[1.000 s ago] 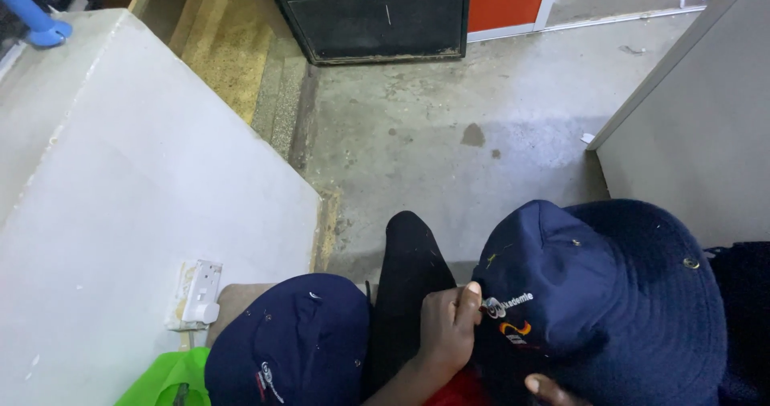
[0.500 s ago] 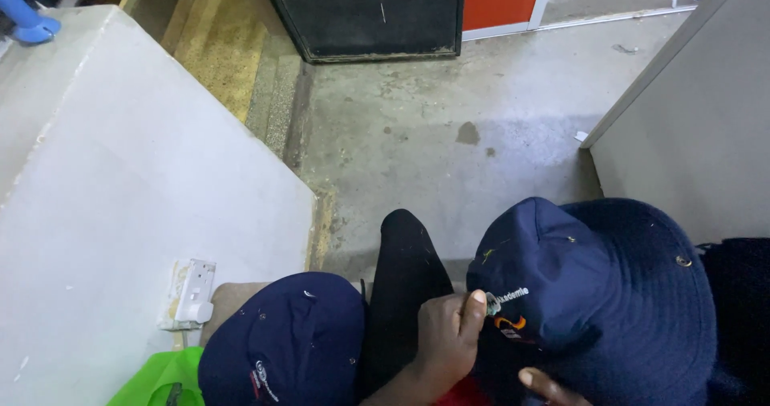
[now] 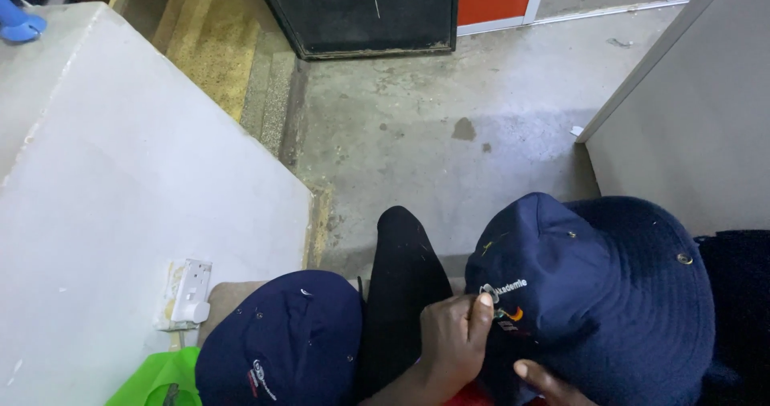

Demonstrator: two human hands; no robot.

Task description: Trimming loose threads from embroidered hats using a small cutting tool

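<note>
A navy bucket hat with a stitched emblem on its crown lies over my lap at the lower right. My left hand is closed, pinching a small silvery tool against the emblem. Only a thumb and part of my right hand show at the bottom edge, gripping the hat's lower side. A second navy cap with a small white logo sits to the left of my black-trousered knee.
A white wall block fills the left, with a white wall socket low on it. A green bag lies below the socket. Grey concrete floor lies ahead, with a black cabinet beyond it. A grey panel stands on the right.
My left hand stays at the hat's emblem with the tool, shifting only slightly. The view has drifted a little.
</note>
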